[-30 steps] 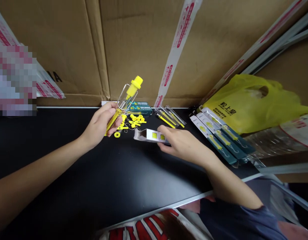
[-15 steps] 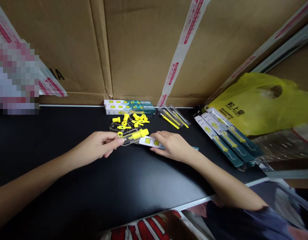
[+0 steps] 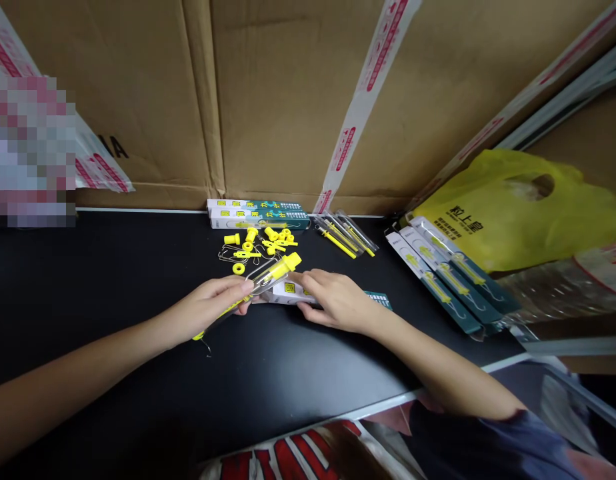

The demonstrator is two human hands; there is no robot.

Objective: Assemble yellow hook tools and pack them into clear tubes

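A spring scale [image 3: 283, 268] with a clear tube, yellow cap and wire loop is pinched in my left hand [image 3: 211, 307]. It slants across the fingers, its small hook [image 3: 207, 348] sticking out below the palm. My right hand [image 3: 338, 301] grips a white and green box [image 3: 284, 293], thumb along the near side and fingers over the top. The box's left end is close behind the scale, partly hidden by my fingers. Just beyond lie a loose yellow ring [image 3: 239, 269], several yellow caps [image 3: 251, 235] and bent metal wires [image 3: 228, 253].
Two printed boxes [image 3: 258, 220] lie at the back, with clear tubes holding yellow rods [image 3: 338, 243] to their right. Three boxed scales [image 3: 445, 273] rest at the right beside a yellow plastic bag [image 3: 513, 213]. A cardboard wall [image 3: 278, 100] bounds the black table's [image 3: 268, 393] rear.
The spring scale has come out further, and its lower end with the hook now shows below my left hand. The box under my right hand has shifted slightly left and nearer.
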